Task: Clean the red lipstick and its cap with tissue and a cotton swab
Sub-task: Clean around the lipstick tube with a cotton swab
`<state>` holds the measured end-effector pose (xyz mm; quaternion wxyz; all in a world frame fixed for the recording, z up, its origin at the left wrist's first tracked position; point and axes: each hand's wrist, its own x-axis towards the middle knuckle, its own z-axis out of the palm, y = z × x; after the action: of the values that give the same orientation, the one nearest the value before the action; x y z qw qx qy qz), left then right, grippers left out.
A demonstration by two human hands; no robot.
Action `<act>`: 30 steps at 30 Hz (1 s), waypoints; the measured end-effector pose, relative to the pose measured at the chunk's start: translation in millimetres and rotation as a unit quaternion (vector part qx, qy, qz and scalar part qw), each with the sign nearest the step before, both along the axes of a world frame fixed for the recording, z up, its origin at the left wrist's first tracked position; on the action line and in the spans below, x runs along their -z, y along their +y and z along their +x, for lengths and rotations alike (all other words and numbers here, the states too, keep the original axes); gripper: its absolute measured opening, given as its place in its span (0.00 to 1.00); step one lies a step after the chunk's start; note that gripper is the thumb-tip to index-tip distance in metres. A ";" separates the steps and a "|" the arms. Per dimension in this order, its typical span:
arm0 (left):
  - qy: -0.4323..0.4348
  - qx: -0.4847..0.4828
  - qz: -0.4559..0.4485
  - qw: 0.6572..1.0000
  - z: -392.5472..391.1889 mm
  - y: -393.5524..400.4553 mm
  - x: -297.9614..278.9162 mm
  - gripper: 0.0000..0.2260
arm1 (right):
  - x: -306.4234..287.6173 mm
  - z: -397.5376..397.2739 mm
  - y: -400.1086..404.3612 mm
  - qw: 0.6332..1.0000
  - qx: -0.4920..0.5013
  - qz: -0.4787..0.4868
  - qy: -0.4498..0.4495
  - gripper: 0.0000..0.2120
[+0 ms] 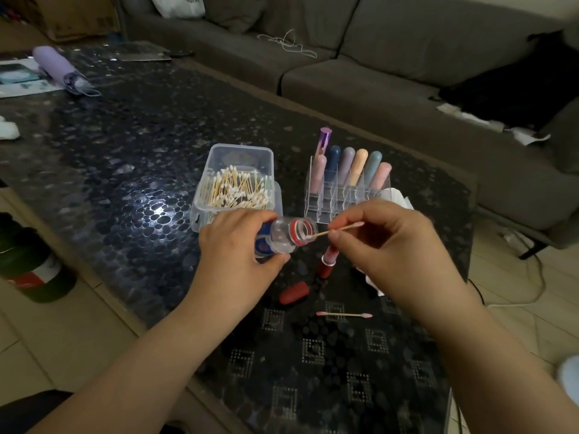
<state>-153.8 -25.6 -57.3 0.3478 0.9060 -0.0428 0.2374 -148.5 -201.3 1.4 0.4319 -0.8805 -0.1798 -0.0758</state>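
Now the left hand [233,242] grips a small open bottle [286,234] tilted sideways, while the right hand [380,242] pinches a cotton swab [340,229] at its mouth, above the red lipstick [327,261] and cap [294,292]

Clear glossy plastic bottle [286,234], wooden-stemmed swab [340,229], glossy pebbled tabletop [125,158].

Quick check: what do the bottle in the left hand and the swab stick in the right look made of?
Bottle: clear thin plastic, probably; you see through it, and it carries a printed label. Swab stick: looks like pale wood or bamboo, matte tan, with a cotton-like tip.
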 end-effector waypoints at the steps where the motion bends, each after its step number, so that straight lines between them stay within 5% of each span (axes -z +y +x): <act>1: -0.004 -0.001 0.008 1.000 0.0 0.4 1.0 0.20 | 2.5 0.2 0.2 0.999 -0.004 -0.034 -0.027 0.04; 7: -0.016 0.005 0.021 1.000 -1.0 2.4 4.4 0.23 | 11.0 2.9 -2.6 0.980 -0.042 -0.153 -0.121 0.08; 16: -0.025 0.014 0.056 0.998 -4.3 4.1 1.9 0.24 | 14.8 3.0 0.0 0.968 -0.040 -0.201 -0.146 0.10; 23: -0.026 -0.002 0.046 0.999 -2.0 5.0 3.1 0.22 | 19.8 5.3 1.4 0.975 -0.030 -0.158 -0.156 0.09; 30: 0.109 0.005 -0.112 0.988 0.6 -0.3 7.7 0.16 | 12.8 1.9 -2.8 0.990 0.051 -0.078 -0.108 0.05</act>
<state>-153.2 -25.8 -65.0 0.4505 0.8817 0.0176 0.1392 -146.6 -204.1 -11.4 0.3354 -0.9062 -0.1861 -0.1782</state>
